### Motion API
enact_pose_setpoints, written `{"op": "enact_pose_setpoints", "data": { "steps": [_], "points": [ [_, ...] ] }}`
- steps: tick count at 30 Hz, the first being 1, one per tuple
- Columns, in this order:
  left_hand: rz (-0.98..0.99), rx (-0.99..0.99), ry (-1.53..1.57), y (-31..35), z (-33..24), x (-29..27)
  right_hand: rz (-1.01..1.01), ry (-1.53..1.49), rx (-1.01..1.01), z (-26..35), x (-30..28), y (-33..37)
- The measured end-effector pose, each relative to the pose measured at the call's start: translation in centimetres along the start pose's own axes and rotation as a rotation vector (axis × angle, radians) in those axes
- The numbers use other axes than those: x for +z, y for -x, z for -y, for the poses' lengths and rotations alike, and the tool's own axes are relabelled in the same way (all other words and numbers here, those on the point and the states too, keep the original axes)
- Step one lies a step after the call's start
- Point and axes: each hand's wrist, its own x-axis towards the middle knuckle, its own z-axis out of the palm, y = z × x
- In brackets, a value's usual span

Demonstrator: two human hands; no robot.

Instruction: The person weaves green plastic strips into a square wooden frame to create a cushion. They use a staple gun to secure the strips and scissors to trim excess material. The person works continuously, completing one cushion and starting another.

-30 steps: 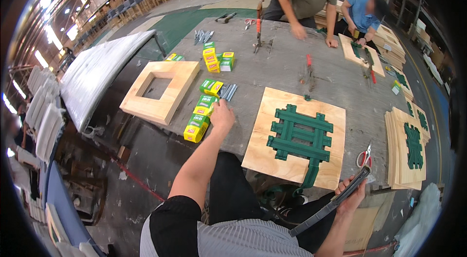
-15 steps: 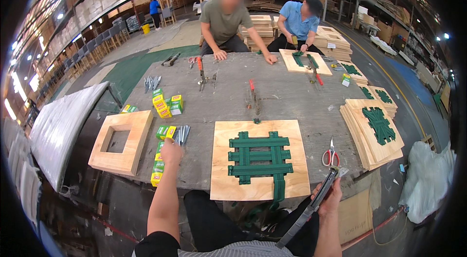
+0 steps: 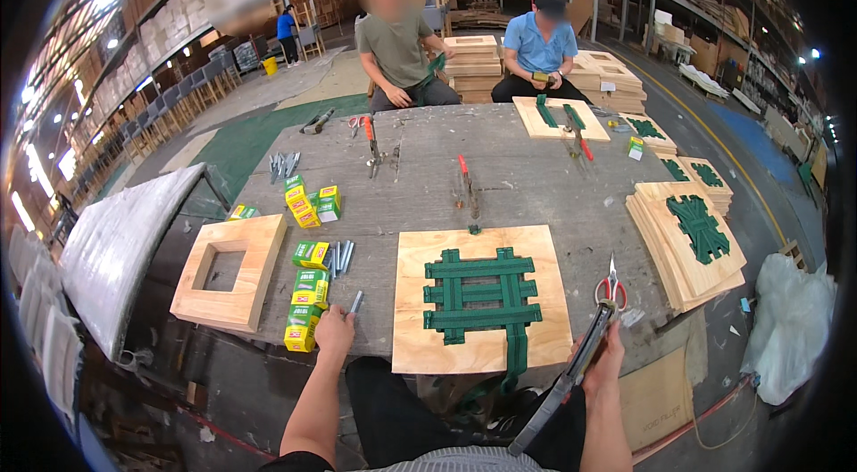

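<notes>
My left hand (image 3: 335, 329) is closed on a short silver staple strip (image 3: 357, 302), just right of the green-and-yellow boxes (image 3: 303, 326). More silver strips (image 3: 340, 258) lie beside the boxes. My right hand (image 3: 605, 358) grips a long dark-grey staple gun (image 3: 561, 392), tilted up toward the table edge; its underside is partly hidden by my fingers. Between my hands a square wooden panel (image 3: 553, 311) lies at the table's near edge. Green webbing straps (image 3: 482, 320) cross over its opening in a lattice, and one loose end hangs past the near edge.
Red-handled scissors (image 3: 611, 289) lie near the staple gun's tip. A wooden frame (image 3: 192, 293) sits left, stacked panels (image 3: 701, 249) right. Red-handled tools (image 3: 464, 177) lie mid-table (image 3: 402, 195). Two people sit opposite, one holding green webbing, the other at a panel (image 3: 527, 119).
My left hand has come back from the silver strips toward me, now with one strip in it. The person across at left has drawn both hands off the table and holds green webbing.
</notes>
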Motion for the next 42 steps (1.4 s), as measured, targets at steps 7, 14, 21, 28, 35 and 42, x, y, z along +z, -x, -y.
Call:
{"op": "enact_pose_setpoints", "data": {
  "steps": [7,14,21,28,35,42],
  "points": [
    [-0.093,0.026,-0.094,1.3,-1.0,0.0,0.089,-0.045,0.017,0.1,-0.6,-0.3],
    [-0.011,0.129,-0.167,1.5,-1.0,0.1,-0.009,-0.09,-0.025,-0.3,-1.9,-1.7],
    [0.052,0.307,0.546,4.2,-10.4,-1.3,-0.03,-0.085,-0.045,0.0,-2.2,-0.6],
    [1.06,0.385,1.233,15.6,-28.0,-4.8,0.002,-0.19,-0.039,-0.5,-2.2,0.5],
    [1.276,0.378,1.176,18.5,-32.5,-5.1,0.086,-0.234,-0.084,0.1,-2.9,2.7],
    [0.891,0.724,0.847,19.5,-33.4,-3.9,0.003,-0.28,-0.121,-0.8,-3.0,3.0]
  ]
}}
